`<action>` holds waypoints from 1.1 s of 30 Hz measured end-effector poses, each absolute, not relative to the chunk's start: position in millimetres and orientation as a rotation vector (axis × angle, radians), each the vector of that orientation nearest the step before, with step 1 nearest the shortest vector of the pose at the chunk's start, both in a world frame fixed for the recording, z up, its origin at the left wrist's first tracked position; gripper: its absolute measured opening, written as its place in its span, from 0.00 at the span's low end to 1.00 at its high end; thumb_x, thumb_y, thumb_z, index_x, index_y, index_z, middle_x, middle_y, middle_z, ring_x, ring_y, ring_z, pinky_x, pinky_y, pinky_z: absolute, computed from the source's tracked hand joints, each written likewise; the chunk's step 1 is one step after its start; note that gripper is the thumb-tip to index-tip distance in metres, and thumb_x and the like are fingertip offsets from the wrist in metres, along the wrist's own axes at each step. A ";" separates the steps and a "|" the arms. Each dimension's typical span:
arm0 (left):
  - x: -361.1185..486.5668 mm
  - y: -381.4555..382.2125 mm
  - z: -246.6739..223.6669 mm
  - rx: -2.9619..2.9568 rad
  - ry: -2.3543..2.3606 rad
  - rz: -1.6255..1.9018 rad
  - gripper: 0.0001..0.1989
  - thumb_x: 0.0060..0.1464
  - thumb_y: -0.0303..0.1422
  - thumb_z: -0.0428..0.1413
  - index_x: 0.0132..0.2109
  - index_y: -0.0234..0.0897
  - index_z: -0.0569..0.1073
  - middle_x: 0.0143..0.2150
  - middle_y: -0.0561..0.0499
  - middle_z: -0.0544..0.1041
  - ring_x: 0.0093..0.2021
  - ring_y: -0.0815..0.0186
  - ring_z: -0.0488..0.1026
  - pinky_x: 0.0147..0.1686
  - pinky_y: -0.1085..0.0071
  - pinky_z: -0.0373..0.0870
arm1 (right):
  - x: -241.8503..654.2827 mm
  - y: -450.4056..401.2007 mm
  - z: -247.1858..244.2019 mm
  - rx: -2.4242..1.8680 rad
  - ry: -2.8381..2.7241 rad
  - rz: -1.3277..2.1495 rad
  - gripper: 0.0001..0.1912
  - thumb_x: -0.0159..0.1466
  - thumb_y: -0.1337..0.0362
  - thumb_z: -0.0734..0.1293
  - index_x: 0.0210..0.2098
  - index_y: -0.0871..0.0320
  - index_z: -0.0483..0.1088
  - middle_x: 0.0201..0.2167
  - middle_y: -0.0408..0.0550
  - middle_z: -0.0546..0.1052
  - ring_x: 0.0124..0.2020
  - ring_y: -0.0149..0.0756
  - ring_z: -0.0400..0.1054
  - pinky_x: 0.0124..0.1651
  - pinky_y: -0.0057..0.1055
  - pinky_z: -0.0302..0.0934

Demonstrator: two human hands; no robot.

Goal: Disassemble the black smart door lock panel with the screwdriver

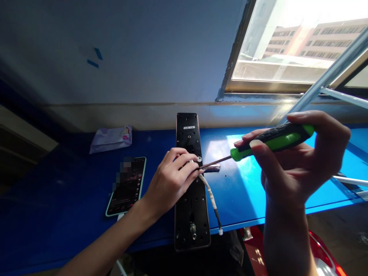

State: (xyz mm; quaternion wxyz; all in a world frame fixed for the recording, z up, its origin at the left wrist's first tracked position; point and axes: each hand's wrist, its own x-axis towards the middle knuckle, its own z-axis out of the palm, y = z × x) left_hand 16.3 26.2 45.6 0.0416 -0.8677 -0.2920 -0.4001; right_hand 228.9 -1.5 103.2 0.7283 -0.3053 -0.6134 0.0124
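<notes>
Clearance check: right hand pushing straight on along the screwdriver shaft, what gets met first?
Likely the left hand at its fingers, over the black panel; the screwdriver tip ends beside them in view. Depth is unclear, so the panel could come first.

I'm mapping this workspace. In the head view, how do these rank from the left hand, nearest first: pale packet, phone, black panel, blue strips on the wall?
From the left hand:
1. Black panel, directly under the hand
2. Phone, lying to its left
3. Pale packet, left and farther back, beyond the phone
4. Blue strips, high at upper left
</notes>
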 end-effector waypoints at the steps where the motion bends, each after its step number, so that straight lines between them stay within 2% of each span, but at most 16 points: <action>1: 14.9 25.9 45.9 -2.642 -0.891 -1.228 0.03 0.66 0.27 0.61 0.43 0.34 0.80 0.47 0.42 0.84 0.49 0.56 0.74 0.48 0.57 0.79 | 227.3 -2.0 104.1 -0.673 -1.353 0.039 0.26 0.58 0.74 0.77 0.53 0.46 0.76 0.50 0.44 0.72 0.35 0.38 0.80 0.38 0.42 0.82; 6: 9.1 25.4 46.5 -2.626 -0.897 -1.223 0.02 0.64 0.27 0.62 0.43 0.34 0.80 0.47 0.42 0.84 0.50 0.55 0.75 0.48 0.56 0.79 | 221.2 -2.6 107.5 -0.682 -1.413 0.068 0.27 0.59 0.74 0.77 0.54 0.45 0.76 0.50 0.44 0.73 0.35 0.40 0.81 0.34 0.43 0.82; 13: 3.1 22.6 45.5 -2.601 -0.890 -1.375 0.01 0.62 0.26 0.65 0.41 0.33 0.80 0.43 0.44 0.84 0.48 0.57 0.75 0.48 0.59 0.80 | 213.0 6.3 105.0 -0.668 -1.373 0.118 0.29 0.58 0.75 0.78 0.54 0.46 0.75 0.52 0.45 0.74 0.35 0.39 0.81 0.36 0.42 0.82; 19: -4.0 23.3 41.6 -2.556 -1.029 -1.519 0.04 0.62 0.25 0.65 0.37 0.37 0.79 0.40 0.47 0.83 0.46 0.59 0.76 0.46 0.61 0.80 | 206.5 13.3 110.4 -0.702 -1.542 0.290 0.34 0.60 0.76 0.76 0.62 0.47 0.70 0.38 0.41 0.83 0.41 0.43 0.83 0.44 0.43 0.84; 21: -7.8 25.9 39.5 -2.556 -1.048 -1.520 0.03 0.60 0.28 0.66 0.39 0.37 0.80 0.41 0.47 0.84 0.46 0.58 0.76 0.47 0.60 0.80 | 204.5 15.1 111.0 -0.694 -1.570 0.272 0.36 0.60 0.76 0.76 0.63 0.47 0.69 0.39 0.41 0.83 0.41 0.43 0.84 0.45 0.43 0.84; 24: -14.5 30.1 35.8 -2.599 -1.047 -1.476 0.12 0.57 0.33 0.69 0.46 0.36 0.80 0.46 0.44 0.83 0.50 0.56 0.75 0.51 0.56 0.79 | 201.8 17.5 109.1 -0.682 -1.561 0.179 0.37 0.59 0.76 0.77 0.63 0.44 0.69 0.49 0.44 0.82 0.41 0.42 0.83 0.44 0.42 0.84; 27: -20.5 32.8 30.9 -2.681 -1.086 -1.419 0.18 0.57 0.35 0.70 0.52 0.36 0.79 0.52 0.42 0.82 0.53 0.54 0.75 0.55 0.54 0.78 | 199.4 19.9 106.1 -0.634 -1.605 0.100 0.38 0.59 0.76 0.77 0.64 0.45 0.70 0.57 0.47 0.79 0.42 0.42 0.83 0.45 0.41 0.84; 33: -25.6 33.0 17.5 -2.693 -1.284 -1.401 0.20 0.59 0.37 0.68 0.56 0.38 0.78 0.56 0.41 0.80 0.57 0.52 0.76 0.58 0.51 0.78 | 194.0 23.4 104.2 -0.647 -1.659 0.077 0.38 0.58 0.73 0.78 0.64 0.40 0.70 0.57 0.45 0.79 0.44 0.46 0.83 0.42 0.44 0.84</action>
